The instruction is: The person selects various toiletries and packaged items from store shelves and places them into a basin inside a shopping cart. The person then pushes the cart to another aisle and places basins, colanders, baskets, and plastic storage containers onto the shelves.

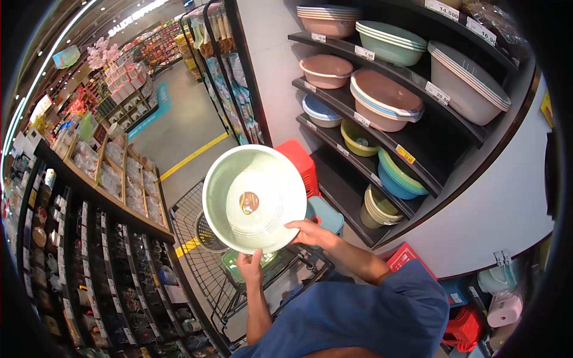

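Note:
A round pale green basket (268, 179) with small holes and a brown label at its bottom is held up over a shopping cart (185, 221). My left hand (250, 267) grips the rim at its lower edge, thumb on the near side. At the lower right of the rim, my right hand (306, 231) also has hold, its thumb over the edge and its other fingers partly hidden behind. Below the basket, the cart holds a dark mesh basket (206, 235) and a green item (234, 269).
Shelves (334, 89) at the right carry stacked basins (385, 98). A red stool (296, 160) and a blue-grey container (325, 215) stand behind the held basket. Racks of small goods (113, 268) line the left, beside wooden bins (110, 179).

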{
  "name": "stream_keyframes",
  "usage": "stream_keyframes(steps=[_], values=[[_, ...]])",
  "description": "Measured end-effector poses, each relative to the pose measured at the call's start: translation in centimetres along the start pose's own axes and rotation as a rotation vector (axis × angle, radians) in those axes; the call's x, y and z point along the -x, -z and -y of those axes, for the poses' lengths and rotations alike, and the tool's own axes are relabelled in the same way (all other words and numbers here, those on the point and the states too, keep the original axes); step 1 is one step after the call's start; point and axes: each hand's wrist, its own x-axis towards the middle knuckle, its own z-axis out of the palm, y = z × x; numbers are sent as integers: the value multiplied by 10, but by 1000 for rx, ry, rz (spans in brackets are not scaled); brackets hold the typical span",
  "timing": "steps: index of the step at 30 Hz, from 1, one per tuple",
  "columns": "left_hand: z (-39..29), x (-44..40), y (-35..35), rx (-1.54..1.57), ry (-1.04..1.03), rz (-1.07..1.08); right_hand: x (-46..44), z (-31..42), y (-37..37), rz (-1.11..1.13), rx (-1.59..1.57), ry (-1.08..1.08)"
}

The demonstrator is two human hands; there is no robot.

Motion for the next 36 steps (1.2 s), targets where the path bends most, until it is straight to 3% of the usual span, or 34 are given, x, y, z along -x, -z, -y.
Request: stream_keyframes(steps=[2,4,6,10,12,14,15,16,17,19,23,29,36], values=[[-3,-3,-17,-9,24,49,-2,27,8,-91,-13,51],[-9,-5,-40,-57,86,250,1,77,1,-139,13,166],[6,2,-46,-324,92,291,5,142,6,-57,-25,144],[37,31,-40,-694,104,519,27,274,-13,31,-9,328],[61,51,-31,-710,51,583,40,327,-36,9,39,417],[75,68,-22,-834,-31,784,46,374,-44,-89,-58,472],[77,72,-19,-833,-33,784,52,395,-54,-132,-35,508],[79,75,-16,-807,93,753,59,412,-63,-203,70,581],[79,75,-14,-780,220,719,67,432,-65,-123,28,528],[76,71,-16,-801,198,669,69,465,-59,-125,115,598],[80,67,-14,-822,206,627,75,484,-66,-342,131,665],[83,66,-13,-783,248,626,75,468,-63,-380,139,763],[76,66,-14,-795,283,627,73,483,-61,-491,43,696]])
